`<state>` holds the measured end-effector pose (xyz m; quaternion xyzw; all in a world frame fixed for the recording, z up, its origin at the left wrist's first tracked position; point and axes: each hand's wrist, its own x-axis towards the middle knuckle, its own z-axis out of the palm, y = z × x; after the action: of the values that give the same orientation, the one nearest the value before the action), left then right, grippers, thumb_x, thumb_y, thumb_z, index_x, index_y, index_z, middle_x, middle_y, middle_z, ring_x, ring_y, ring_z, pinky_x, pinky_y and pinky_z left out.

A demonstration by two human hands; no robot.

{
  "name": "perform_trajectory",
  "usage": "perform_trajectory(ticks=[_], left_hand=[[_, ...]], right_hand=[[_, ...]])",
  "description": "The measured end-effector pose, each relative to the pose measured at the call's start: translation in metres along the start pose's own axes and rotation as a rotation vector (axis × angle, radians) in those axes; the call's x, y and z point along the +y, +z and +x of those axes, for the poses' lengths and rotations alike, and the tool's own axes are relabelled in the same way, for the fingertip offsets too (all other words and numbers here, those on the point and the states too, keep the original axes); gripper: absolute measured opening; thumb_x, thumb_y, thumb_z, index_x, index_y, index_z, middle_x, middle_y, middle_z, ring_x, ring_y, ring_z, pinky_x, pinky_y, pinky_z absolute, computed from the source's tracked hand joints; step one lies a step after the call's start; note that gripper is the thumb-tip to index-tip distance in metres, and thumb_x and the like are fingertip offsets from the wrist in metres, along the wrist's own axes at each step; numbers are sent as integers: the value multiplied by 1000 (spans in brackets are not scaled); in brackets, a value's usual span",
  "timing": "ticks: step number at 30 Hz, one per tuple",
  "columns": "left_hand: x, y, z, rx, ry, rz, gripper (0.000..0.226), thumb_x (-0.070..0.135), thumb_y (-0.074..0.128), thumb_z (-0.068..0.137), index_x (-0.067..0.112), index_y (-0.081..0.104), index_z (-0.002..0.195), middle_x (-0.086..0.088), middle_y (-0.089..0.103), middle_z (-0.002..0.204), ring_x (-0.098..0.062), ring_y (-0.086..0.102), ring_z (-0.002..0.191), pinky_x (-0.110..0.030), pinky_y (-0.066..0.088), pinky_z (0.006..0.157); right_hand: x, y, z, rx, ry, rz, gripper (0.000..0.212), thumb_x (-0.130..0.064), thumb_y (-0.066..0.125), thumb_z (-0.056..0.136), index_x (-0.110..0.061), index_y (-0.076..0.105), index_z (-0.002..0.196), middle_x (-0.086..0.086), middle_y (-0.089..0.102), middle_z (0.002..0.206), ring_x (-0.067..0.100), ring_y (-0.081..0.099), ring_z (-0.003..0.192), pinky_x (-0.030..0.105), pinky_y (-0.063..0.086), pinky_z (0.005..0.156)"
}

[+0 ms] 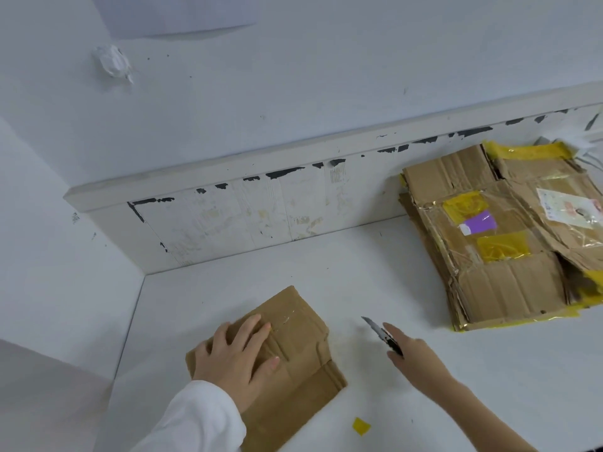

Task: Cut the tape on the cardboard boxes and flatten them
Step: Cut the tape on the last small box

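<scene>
A flattened brown cardboard box (300, 360) lies on the white table near the front left. My left hand (236, 360) lies flat on it with spread fingers, pressing it down. My right hand (417, 360) is to the right of the box, above the table, gripping a utility knife (380, 334). The blade is out and points up and left, away from the cardboard, with a gap between them.
A stack of flattened boxes (502, 249) with yellow tape and labels lies at the back right against the wall ledge (261, 181). A small scrap of yellow tape (361, 426) lies on the table in front. A crumpled white wad (112, 62) sticks on the wall.
</scene>
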<state>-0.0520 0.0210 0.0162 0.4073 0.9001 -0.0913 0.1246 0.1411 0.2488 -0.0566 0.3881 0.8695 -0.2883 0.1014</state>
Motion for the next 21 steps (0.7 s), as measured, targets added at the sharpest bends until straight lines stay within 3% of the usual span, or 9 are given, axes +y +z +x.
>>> perform_trajectory(ticks=[2,4,8,11,14,21], left_hand=[[6,1,-5,14,2,47,77,75,-14,77,45,4,146,20,-3,153,-23,31,123,-34,29,93],[17,0,-10,4,-28,53,58,60,13,94,40,3,147,12,1,153,-23,36,115,-32,31,90],[30,4,-12,10,-78,-42,57,55,20,97,35,5,148,2,4,149,-21,36,118,-29,34,96],[41,5,-10,13,-100,-142,58,53,23,97,31,5,148,-2,3,148,-20,36,121,-28,36,97],[51,4,-8,38,-107,-214,60,51,26,97,29,7,149,-3,4,146,-19,34,127,-27,37,99],[50,-1,-4,21,-146,-323,69,51,33,95,21,2,149,-5,-2,151,-16,28,137,-22,37,100]], right_hand=[[-2,15,4,112,92,-14,32,-19,38,100,-15,36,132,9,63,102,25,57,83,28,34,62],[-7,21,7,183,136,-64,21,-17,33,102,-13,40,121,6,60,104,21,52,81,25,31,63],[-17,30,10,210,130,-213,27,-1,36,96,-15,47,117,4,42,108,15,40,90,18,31,77],[-21,34,13,352,59,-293,27,7,59,81,-6,58,105,7,51,96,24,52,90,27,44,77],[-23,38,8,287,99,-271,33,-2,38,96,-16,46,124,2,44,119,18,43,108,21,38,86],[-28,40,14,247,85,-307,40,1,33,96,-17,40,131,3,37,126,18,39,115,20,37,92]])
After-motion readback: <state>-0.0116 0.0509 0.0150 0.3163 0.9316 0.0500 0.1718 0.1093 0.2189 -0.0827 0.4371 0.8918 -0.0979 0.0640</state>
